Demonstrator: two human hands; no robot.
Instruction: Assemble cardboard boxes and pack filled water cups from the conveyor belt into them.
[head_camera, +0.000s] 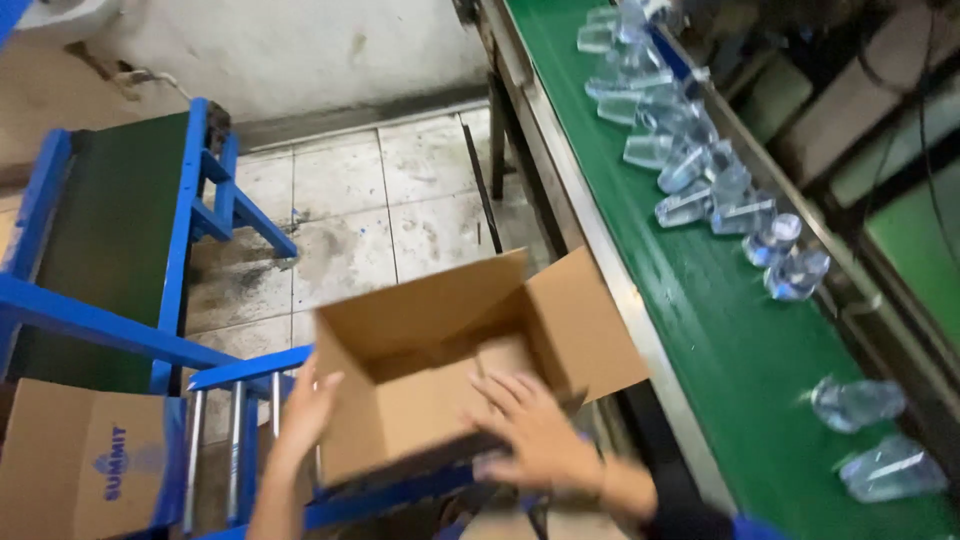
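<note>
An open cardboard box (440, 370) sits tilted on a blue metal frame (230, 370) with steel rollers, its flaps standing up. The left hand (305, 410) lies flat and open against the box's outer left side, fingers spread. The right hand (535, 430) reaches into the box mouth, fingers spread and open over an inner flap, gripping nothing.

To the right runs a green conveyor belt (720, 330) with a steel edge, carrying clear plastic bottles (690, 170) that lie crowded along its far rail, two more near the bottom. To the left stands a second, blue-framed belt (110, 240), and another cardboard box (80, 460) rests at the lower left corner. The floor (370, 210) is grey tile, stained and scuffed, meeting a dirty white wall (300, 50).
</note>
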